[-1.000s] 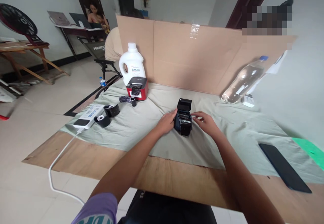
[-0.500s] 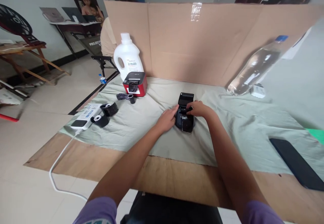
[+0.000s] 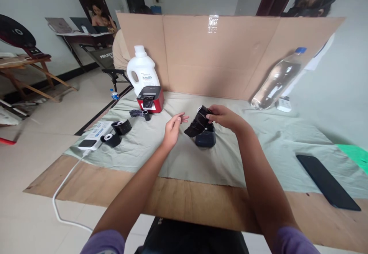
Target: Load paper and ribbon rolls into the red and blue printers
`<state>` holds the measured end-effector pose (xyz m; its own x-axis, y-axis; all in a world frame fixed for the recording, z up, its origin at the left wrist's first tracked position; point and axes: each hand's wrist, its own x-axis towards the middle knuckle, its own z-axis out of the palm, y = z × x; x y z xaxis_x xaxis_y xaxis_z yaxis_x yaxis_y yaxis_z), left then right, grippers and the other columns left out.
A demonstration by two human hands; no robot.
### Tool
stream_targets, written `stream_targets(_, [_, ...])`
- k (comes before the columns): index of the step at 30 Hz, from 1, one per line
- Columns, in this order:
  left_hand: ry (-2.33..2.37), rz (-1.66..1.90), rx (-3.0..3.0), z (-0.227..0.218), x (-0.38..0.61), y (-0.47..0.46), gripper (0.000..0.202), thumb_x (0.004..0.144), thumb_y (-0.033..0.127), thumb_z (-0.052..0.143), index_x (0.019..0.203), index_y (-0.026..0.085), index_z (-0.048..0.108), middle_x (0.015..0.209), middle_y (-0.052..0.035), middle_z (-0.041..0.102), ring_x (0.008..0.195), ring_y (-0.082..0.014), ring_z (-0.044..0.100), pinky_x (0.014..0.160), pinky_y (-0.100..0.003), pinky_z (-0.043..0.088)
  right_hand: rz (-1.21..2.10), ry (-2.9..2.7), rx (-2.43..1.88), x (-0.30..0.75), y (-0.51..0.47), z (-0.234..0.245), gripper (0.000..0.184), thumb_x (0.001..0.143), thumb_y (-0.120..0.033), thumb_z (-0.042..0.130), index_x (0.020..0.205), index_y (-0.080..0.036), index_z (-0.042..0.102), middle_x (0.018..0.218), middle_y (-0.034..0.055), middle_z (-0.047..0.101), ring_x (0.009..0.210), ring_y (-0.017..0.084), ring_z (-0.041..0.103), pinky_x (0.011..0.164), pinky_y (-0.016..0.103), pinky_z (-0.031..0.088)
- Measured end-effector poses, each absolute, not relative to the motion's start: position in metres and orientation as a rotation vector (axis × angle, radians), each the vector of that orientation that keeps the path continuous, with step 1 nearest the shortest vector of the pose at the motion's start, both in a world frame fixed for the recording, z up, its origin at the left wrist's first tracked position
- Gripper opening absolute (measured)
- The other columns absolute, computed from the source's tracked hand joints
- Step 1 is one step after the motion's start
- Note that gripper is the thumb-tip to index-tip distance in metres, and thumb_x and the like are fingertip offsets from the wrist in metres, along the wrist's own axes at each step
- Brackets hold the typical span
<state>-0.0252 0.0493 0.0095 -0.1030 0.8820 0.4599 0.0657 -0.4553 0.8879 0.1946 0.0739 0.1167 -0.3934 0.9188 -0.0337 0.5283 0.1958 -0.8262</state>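
Note:
My right hand (image 3: 222,117) grips a black paper roll (image 3: 198,120) at its right end. The roll is tilted, its pale core shows at the top, and a loose dark strip hangs down to the left. Right below it, on the cloth, is a small black portable printer (image 3: 206,138), partly hidden by the roll and my hand. To the left of the roll, my left hand (image 3: 173,128) is raised with its fingers apart and nothing in it.
On the left stand a red and black printer (image 3: 156,102), a white jug (image 3: 143,70), two black rolls (image 3: 112,140) and a white power strip (image 3: 92,136). A clear bottle (image 3: 277,79) leans at the back right, against the cardboard (image 3: 218,62). A phone (image 3: 327,181) lies at right.
My right hand has lifted the black roll out of the portable printer. My left hand has let go of the printer and moved left. The view has shifted slightly.

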Motion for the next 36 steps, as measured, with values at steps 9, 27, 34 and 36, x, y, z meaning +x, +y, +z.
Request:
stream_targets(9, [1.056, 1.52, 1.728, 0.02, -0.027, 0.041, 0.06, 0.084, 0.037, 0.069, 0.138, 0.017, 0.052, 0.08, 0.0006, 0.066, 0.082, -0.0129, 0.062, 0.09, -0.027, 0.048, 1.048, -2.165, -1.34, 0.172, 0.068, 0.108, 0.007, 0.085, -0.024, 0.057, 0.08, -0.019, 0.055, 0.072, 0.0024, 0.065, 0.067, 0.017, 0.058, 0.061, 0.027, 0.039])
stream_targets(27, [1.033, 1.329, 2.084, 0.01, -0.049, 0.057, 0.047, 0.093, 0.042, 0.057, 0.136, 0.023, 0.058, 0.132, -0.0105, 0.059, 0.121, -0.0228, 0.055, 0.103, -0.034, 0.046, 1.96, -1.585, -1.04, 0.167, 0.081, 0.072, 0.026, 0.088, -0.041, 0.063, 0.079, -0.017, 0.056, 0.065, 0.0039, 0.062, 0.049, 0.009, 0.043, 0.054, 0.025, 0.039])
stream_targets(34, [1.063, 1.359, 1.812, 0.003, -0.042, 0.059, 0.043, 0.09, 0.044, 0.059, 0.122, 0.016, 0.062, 0.11, -0.0089, 0.071, 0.1, -0.0198, 0.065, 0.091, -0.031, 0.05, 1.695, -1.753, -1.195, 0.166, 0.082, 0.077, 0.031, 0.09, -0.046, 0.056, 0.087, -0.017, 0.063, 0.075, 0.0056, 0.067, 0.054, 0.011, 0.05, 0.05, 0.024, 0.037])
stream_targets(36, [1.094, 1.372, 1.781, -0.001, -0.04, 0.06, 0.039, 0.09, 0.046, 0.057, 0.113, 0.015, 0.065, 0.101, -0.007, 0.072, 0.092, -0.0186, 0.065, 0.087, -0.03, 0.051, 1.47, -1.884, -1.167, 0.165, 0.081, 0.079, 0.029, 0.084, -0.042, 0.063, 0.1, -0.017, 0.067, 0.086, 0.0046, 0.068, 0.063, 0.012, 0.055, 0.054, 0.023, 0.04])
